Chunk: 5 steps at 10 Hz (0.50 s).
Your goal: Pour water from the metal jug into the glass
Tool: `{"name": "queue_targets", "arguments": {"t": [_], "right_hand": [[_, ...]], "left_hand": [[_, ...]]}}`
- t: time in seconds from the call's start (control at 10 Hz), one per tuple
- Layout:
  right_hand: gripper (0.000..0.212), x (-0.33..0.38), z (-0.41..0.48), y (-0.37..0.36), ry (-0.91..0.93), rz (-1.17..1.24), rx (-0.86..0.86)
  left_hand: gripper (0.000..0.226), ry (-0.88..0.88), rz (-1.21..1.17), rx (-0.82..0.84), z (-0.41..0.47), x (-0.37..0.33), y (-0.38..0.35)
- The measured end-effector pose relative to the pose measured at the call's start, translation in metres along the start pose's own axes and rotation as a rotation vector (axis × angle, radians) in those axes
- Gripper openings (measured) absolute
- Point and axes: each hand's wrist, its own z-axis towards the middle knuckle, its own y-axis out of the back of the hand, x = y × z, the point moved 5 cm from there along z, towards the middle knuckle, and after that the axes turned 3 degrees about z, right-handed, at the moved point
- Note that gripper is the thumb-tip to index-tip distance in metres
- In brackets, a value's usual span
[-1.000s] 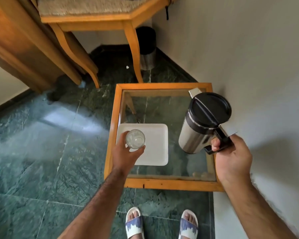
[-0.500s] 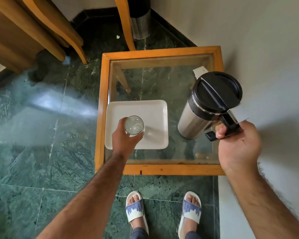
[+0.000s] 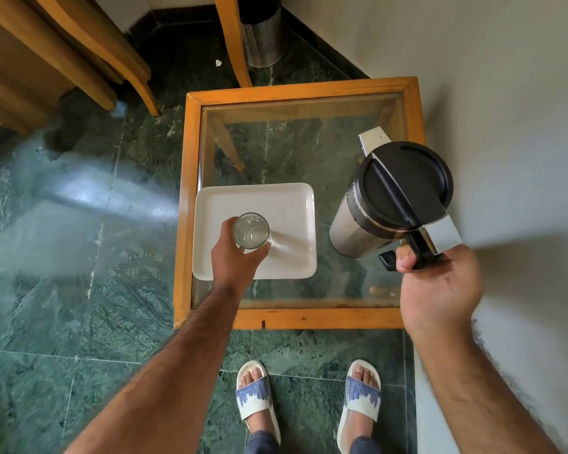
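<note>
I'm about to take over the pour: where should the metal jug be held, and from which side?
Hold the metal jug by its black handle, coming from the near right, where the right hand already has its grip. The handle sits opposite the spout, so the spout points away and can be swung left toward the glass in the left hand.

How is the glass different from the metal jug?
The glass is small and see-through; the metal jug is big, shiny steel you cannot see into. The glass is open on top; the jug wears a black lid. The left hand holds the glass over the white tray; the right hand grips the jug's handle. Both are round.
</note>
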Motion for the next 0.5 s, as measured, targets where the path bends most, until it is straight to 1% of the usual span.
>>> {"name": "queue_targets", "arguments": {"t": [0.1,0.2,0.3,0.4,0.5], "right_hand": [[0.049,-0.007,-0.005,0.002,0.036,-0.034,0.027],[0.053,-0.011,-0.008,0.003,0.052,-0.052,0.086],[0.049,-0.012,-0.012,-0.002,0.046,-0.124,0.144],[0.038,-0.003,-0.01,0.013,0.032,-0.082,-0.023],[0.037,0.047,-0.004,0.013,0.218,-0.498,-0.104]], "left_hand": [[0.068,0.017,-0.002,0.004,-0.002,0.0,-0.001],[0.07,0.017,-0.007,0.02,-0.004,0.001,-0.002],[0.085,0.02,0.06,0.07,-0.007,-0.006,0.001],[0.115,-0.044,0.169,0.085,-0.012,-0.019,0.014],[0.112,-0.256,0.382,0.06,-0.023,-0.053,0.042]]}}
